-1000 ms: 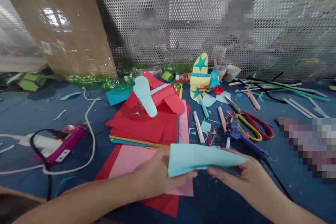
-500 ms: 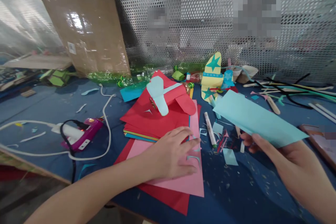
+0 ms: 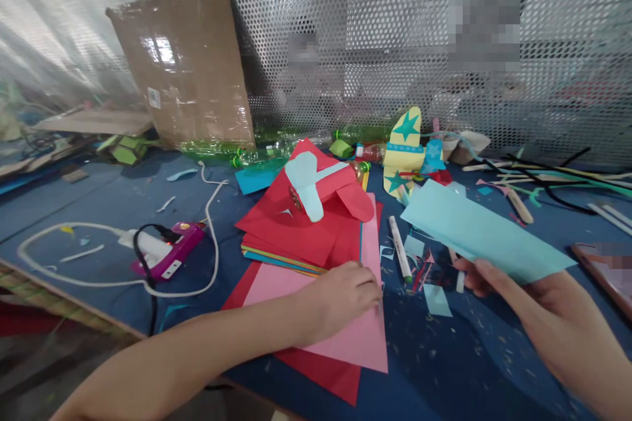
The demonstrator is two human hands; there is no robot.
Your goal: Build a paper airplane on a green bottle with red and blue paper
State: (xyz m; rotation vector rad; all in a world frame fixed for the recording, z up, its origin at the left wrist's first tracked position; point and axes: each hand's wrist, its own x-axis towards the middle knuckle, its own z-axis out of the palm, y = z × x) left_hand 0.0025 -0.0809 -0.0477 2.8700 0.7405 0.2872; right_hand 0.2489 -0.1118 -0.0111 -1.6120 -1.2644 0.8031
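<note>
My left hand (image 3: 340,296) rests on a pink sheet of paper (image 3: 276,283), its fingers curled together. Whatever they may hold is hidden beneath them. In my right hand (image 3: 533,302) a light blue piece of paper (image 3: 484,230) is pinched between thumb and fingers, held above the table. A stack of red and other coloured paper (image 3: 296,243) lies just beyond my left hand, bearing a red paper-covered plane shape (image 3: 340,181) with a light blue propeller-like cutout (image 3: 305,177). Between the hands lie a white marker (image 3: 399,250) and light blue paper scraps (image 3: 437,300).
A purple power strip (image 3: 170,256) with a white cable loop is on the left. Plastic bottles (image 3: 266,154), a yellow starred paper piece (image 3: 405,151) and a leaning cardboard sheet (image 3: 192,66) line the back. A phone (image 3: 597,270) and a wooden-handled tool (image 3: 519,205) lie right.
My left hand's spread fingers have curled together over the light blue scraps on the pink sheet, which are now mostly out of sight. The right hand keeps its paper. The view has shifted slightly.
</note>
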